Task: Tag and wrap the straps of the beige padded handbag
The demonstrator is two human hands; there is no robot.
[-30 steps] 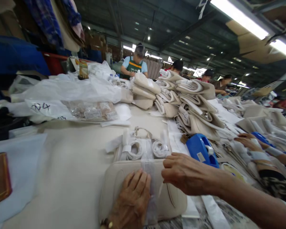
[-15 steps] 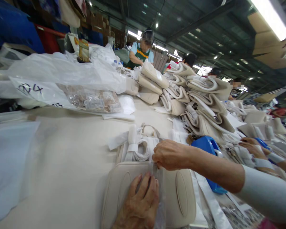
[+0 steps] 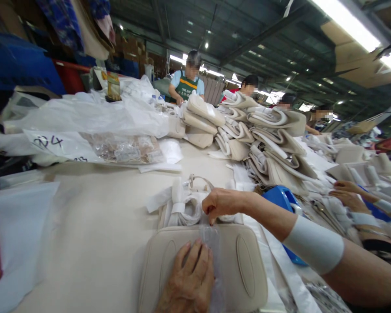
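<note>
A cream padded bag piece (image 3: 241, 265) lies flat on the table right in front of me. My left hand (image 3: 189, 280) rests flat on it, fingers stretched out and holding it down beside a strip of clear plastic film (image 3: 211, 243). My right hand (image 3: 220, 203) reaches across at the piece's far edge, fingers curled in a pinch on the top of that film. Just beyond lie white wrapped straps and a metal ring (image 3: 189, 202).
A blue tape dispenser (image 3: 282, 198) stands to the right of my right arm. Stacks of cream bag pieces (image 3: 270, 139) fill the far right. Clear plastic bags (image 3: 94, 121) lie at the far left. Another person's hands (image 3: 348, 195) work at right; several people stand behind.
My right hand has moved left and away from me, from the piece's middle to its far edge, drawing the film along. My left hand stays pressed on the piece.
</note>
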